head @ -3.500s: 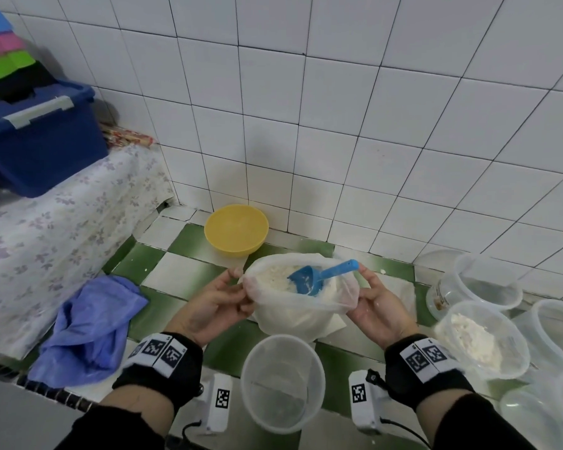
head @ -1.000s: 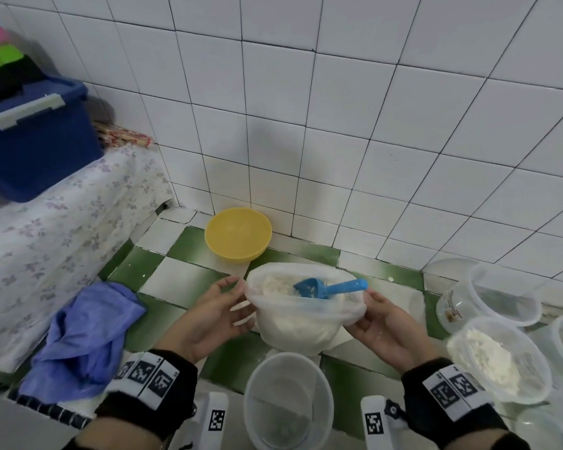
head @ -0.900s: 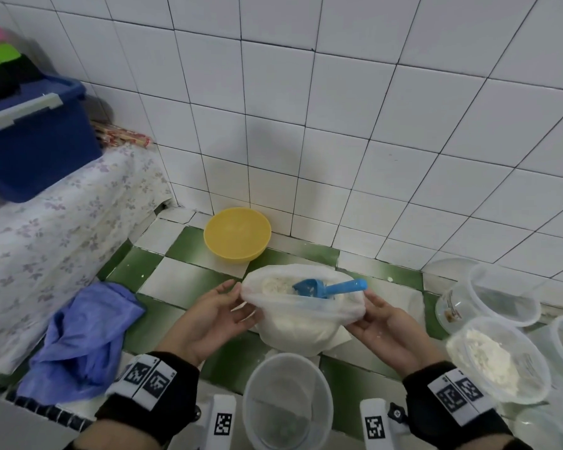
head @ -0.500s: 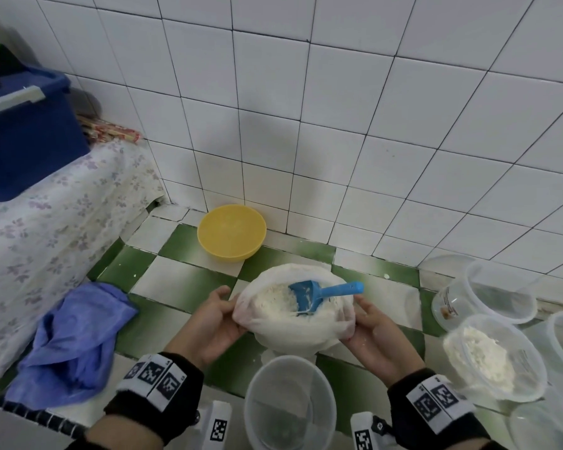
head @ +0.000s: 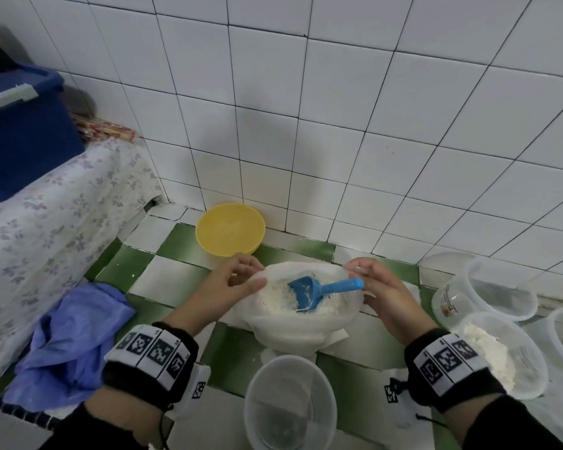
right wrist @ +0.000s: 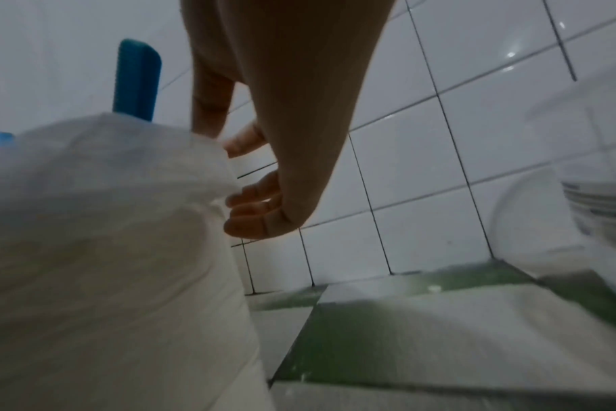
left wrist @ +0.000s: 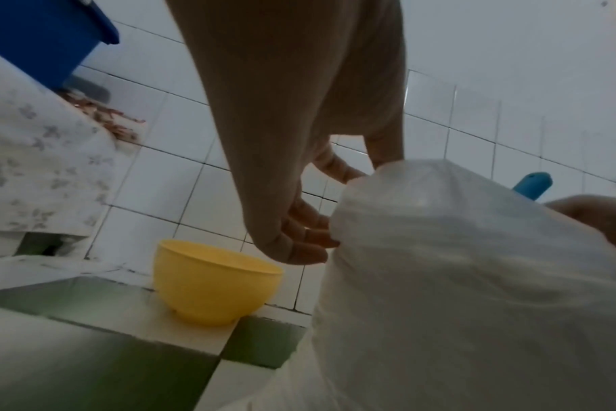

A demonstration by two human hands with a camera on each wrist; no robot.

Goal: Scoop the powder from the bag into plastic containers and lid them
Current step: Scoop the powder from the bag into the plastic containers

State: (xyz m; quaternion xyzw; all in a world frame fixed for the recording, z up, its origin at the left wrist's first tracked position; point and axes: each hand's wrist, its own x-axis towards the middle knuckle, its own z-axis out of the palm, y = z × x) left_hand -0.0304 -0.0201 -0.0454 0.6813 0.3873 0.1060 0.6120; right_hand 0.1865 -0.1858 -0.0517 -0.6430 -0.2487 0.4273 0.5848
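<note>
Between the two hands, the powder bag (head: pixel 301 323) is pinched at its rim by the left hand (head: pixel 225 289) and right hand (head: pixel 384 295); inside the bag, a blue scoop (head: pixel 316 290) is propped.

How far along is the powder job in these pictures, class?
Done: one container holds powder, unlidded. In hand: left hand and right hand pinch the bag rim open; the blue scoop rests inside. Left: the empty container in front, others, and lids.
</note>
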